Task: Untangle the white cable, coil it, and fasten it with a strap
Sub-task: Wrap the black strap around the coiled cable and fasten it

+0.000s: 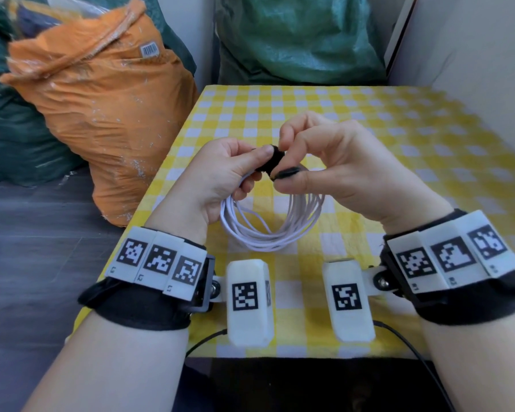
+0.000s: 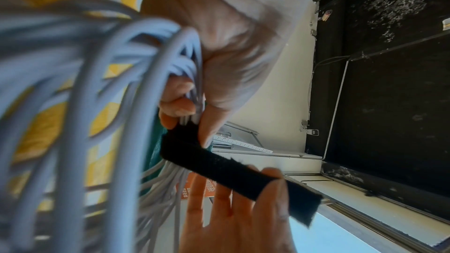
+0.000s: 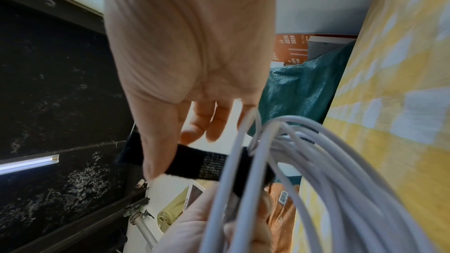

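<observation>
The white cable [image 1: 269, 234] is wound into a coil of several loops that hangs over the yellow checked table [image 1: 399, 138]. My left hand [image 1: 257, 169] grips the top of the coil, thumb pressed on the black strap [image 1: 272, 160] wrapped around the bundle. My right hand [image 1: 284, 172] pinches the strap's free end between thumb and forefinger. The left wrist view shows the strap [image 2: 231, 172] stretched from the bundled cable [image 2: 136, 84] to the right hand's fingers [image 2: 270, 199]. In the right wrist view the thumb [image 3: 158, 151] lies on the strap [image 3: 202, 163] beside the cable [image 3: 316, 170].
An orange sack [image 1: 101, 114] leans against the table's left side. A green sack [image 1: 295, 40] stands behind the far edge, and a pale wall [image 1: 473, 55] borders the right. Dark floor [image 1: 27, 233] lies to the left. Thin black wires [image 1: 405, 337] trail off the table's near edge.
</observation>
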